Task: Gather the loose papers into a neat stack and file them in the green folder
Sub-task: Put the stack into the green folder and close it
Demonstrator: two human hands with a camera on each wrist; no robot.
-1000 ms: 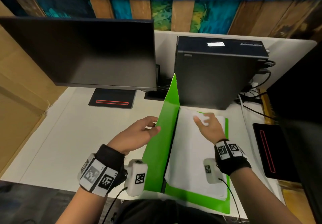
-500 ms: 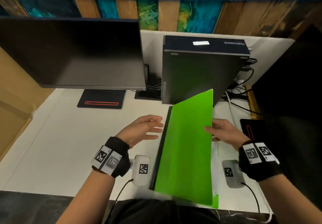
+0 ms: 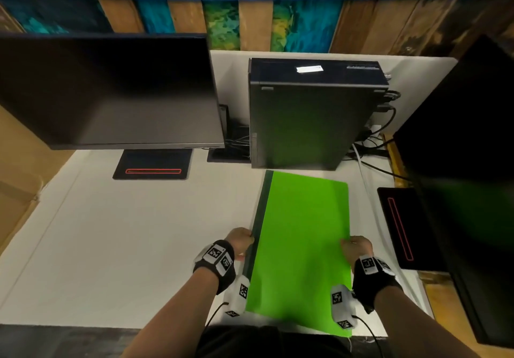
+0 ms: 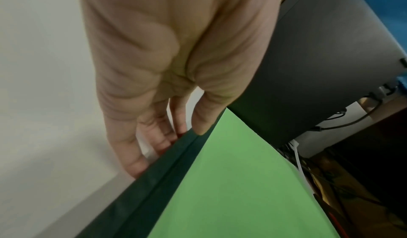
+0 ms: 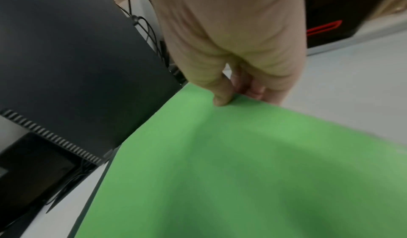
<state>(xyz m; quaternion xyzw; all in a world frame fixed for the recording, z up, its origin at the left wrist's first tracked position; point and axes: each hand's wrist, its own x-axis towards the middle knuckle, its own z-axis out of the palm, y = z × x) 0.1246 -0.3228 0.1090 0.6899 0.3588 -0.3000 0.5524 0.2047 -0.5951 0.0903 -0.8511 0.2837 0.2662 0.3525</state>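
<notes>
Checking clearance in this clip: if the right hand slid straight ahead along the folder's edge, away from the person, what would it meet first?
Probably the white cable lying by the black computer tower; the right hand grips the green folder's right edge. Depth is unclear.

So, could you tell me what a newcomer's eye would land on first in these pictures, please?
First the bright green folder, closed and flat on the white desk in front of the black computer tower. Next the hands gripping its long edges: the left hand at the dark spine, the right hand at the open edge, thumb on the cover. Then the dark monitor, rear left.
</notes>
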